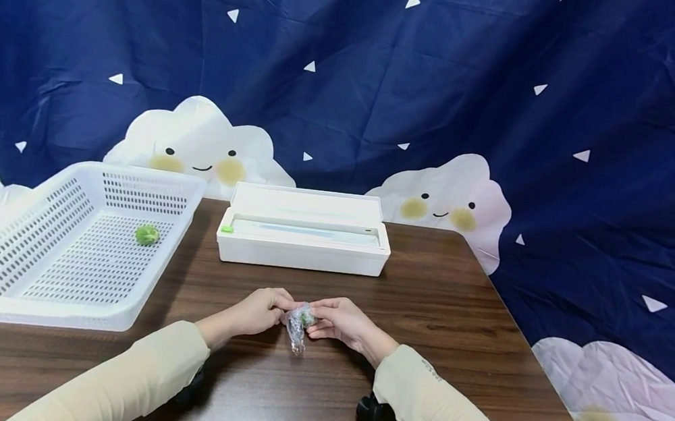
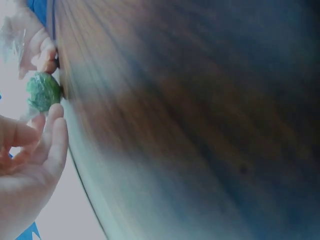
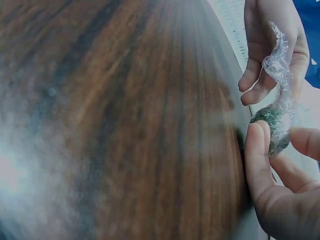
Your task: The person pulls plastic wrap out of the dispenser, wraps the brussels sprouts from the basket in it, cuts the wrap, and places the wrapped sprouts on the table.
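Note:
A small broccoli floret (image 3: pixel 272 131) wrapped in cling film (image 1: pixel 295 337) is between my two hands, low over the table. In the right wrist view, my right hand (image 1: pixel 346 322) pinches the wrapped floret between thumb and fingers. My left hand (image 1: pixel 256 311) is on the other side, its thumb and forefinger pinching the film at the floret's left edge. A loose, crumpled tail of film hangs toward me in the head view. The left wrist view shows the green floret (image 2: pixel 44 92) just beyond my left fingertips.
At the left stands a white perforated basket (image 1: pixel 129 309) with another green floret (image 1: pixel 147 235) in it. A white cling film dispenser (image 1: pixel 302 256) with its lid raised sits behind my hands. The brown wooden table (image 1: pixel 445 295) ends at a blue curtain.

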`<move>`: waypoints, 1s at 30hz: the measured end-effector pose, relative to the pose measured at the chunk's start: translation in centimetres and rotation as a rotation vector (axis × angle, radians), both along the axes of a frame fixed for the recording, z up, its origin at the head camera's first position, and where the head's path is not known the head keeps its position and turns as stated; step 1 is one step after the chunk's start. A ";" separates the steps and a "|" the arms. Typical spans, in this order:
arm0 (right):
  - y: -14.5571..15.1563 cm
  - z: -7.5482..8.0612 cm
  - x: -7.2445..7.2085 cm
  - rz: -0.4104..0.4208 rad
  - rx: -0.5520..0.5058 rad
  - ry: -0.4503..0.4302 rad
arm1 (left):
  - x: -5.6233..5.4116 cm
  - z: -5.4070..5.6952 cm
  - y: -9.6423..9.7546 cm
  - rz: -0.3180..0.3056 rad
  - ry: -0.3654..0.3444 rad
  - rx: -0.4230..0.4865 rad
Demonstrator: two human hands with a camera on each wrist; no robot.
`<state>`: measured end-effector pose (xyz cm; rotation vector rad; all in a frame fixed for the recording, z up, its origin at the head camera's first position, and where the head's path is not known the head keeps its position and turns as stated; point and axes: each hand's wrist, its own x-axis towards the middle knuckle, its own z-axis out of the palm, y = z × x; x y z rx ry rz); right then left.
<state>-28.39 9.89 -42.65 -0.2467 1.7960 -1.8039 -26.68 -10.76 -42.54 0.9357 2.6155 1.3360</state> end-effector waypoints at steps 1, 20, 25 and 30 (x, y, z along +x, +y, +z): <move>0.0 0.0 0.0 0.001 -0.001 0.000 | 0.0 0.0 0.0 0.008 0.004 -0.009; 0.2 -0.4 -0.3 0.016 -0.004 0.012 | -0.3 0.1 0.2 0.028 0.047 -0.009; 0.2 -0.4 -0.3 0.008 0.005 0.020 | -0.3 0.1 0.5 0.064 0.100 -0.009; 0.3 -0.5 -0.3 0.005 -0.019 0.014 | -0.2 0.0 0.8 0.095 0.124 -0.013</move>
